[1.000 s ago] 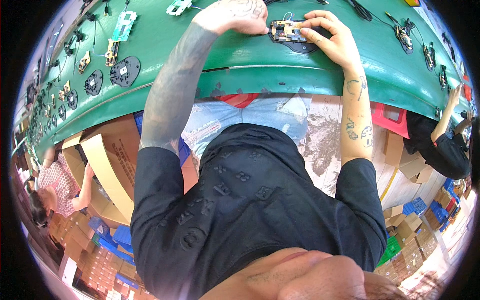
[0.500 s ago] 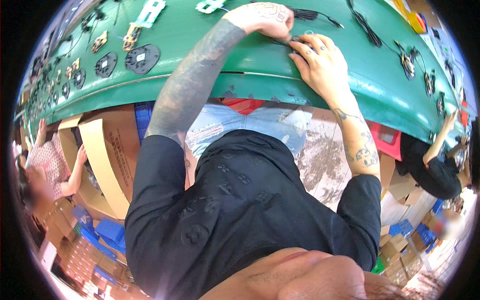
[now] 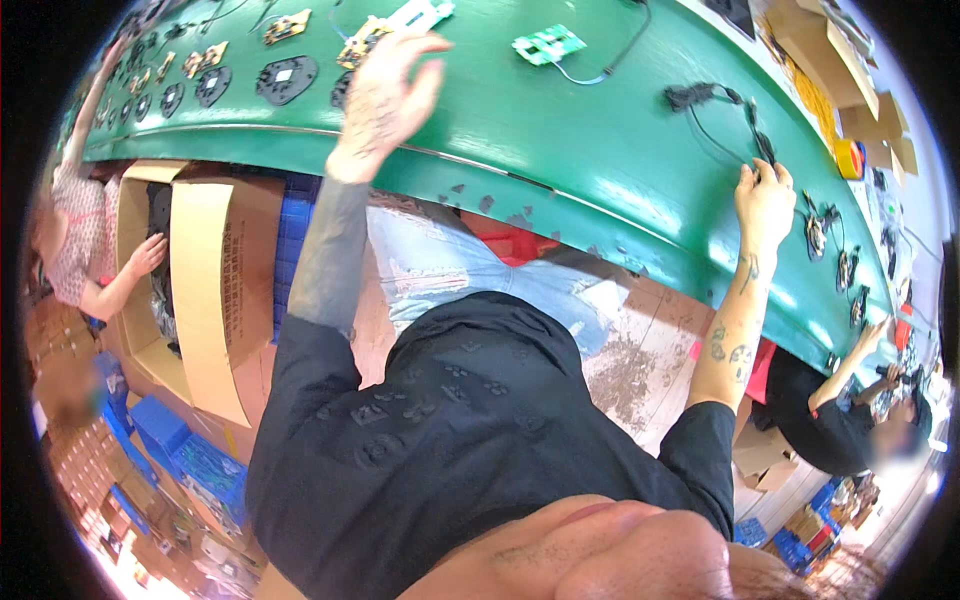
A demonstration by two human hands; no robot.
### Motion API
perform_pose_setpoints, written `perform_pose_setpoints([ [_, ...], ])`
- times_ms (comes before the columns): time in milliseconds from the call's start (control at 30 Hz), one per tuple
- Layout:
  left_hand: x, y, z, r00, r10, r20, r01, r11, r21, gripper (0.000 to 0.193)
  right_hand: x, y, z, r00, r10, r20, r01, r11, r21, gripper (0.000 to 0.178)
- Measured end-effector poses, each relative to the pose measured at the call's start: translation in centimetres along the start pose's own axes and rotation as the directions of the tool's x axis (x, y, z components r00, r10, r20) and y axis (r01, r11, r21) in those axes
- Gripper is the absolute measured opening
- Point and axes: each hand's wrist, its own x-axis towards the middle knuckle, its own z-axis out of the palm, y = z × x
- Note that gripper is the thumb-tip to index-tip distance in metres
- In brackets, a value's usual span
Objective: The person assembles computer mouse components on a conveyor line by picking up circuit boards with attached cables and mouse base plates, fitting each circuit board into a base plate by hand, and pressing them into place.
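My left hand (image 3: 385,105) is held with its fingers apart over the left part of the green bench (image 3: 520,110). Just beyond its fingertips are a small yellowish circuit board (image 3: 366,38) and a pale white-green board (image 3: 420,14). A dark rounded plate (image 3: 340,90) is partly hidden behind this hand. On the right, my right hand (image 3: 765,210) has its fingers closed on a black cable (image 3: 763,145). A bundled black cable (image 3: 690,96) lies beside it. Between my hands, farther off, a green circuit board (image 3: 549,45) with a wire rests on the bench.
Several dark rounded plates (image 3: 286,80) and small boards (image 3: 287,27) line the bench's left side. Small wired assemblies (image 3: 818,232) lie at the right. Yellow tape (image 3: 850,159) sits near the far edge. An open carton (image 3: 212,290) and co-workers flank me on both sides.
My hands were together over a small dark part; now they are apart. The left has gone left with its fingers spread, the right has gone right to a black cable. The view has shifted.
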Motion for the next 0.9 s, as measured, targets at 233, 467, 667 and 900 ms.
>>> perform_pose_setpoints([
  [233,-6.7,-6.9,-5.4,0.985,-0.131,0.113,0.105,0.972,0.21,0.038,2.6,-16.6,-3.8,0.904,-0.428,0.002,0.3,0.636,0.711,0.042],
  [467,-6.6,-1.1,-1.4,0.986,-0.065,0.153,0.041,0.987,0.156,0.034,6.1,-21.8,-2.5,0.833,-0.503,0.231,0.2,0.663,0.722,0.097],
  [667,-4.9,4.1,4.3,0.983,0.049,0.175,-0.062,0.995,0.074,0.031,5.9,-17.8,-3.7,0.817,-0.462,0.345,0.153,0.751,0.642,0.086],
  [900,-1.7,8.4,8.0,0.979,0.085,0.186,-0.053,0.984,-0.173,0.037,6.0,-11.7,-4.2,0.932,-0.313,0.18,-0.018,0.457,0.89,0.032],
])
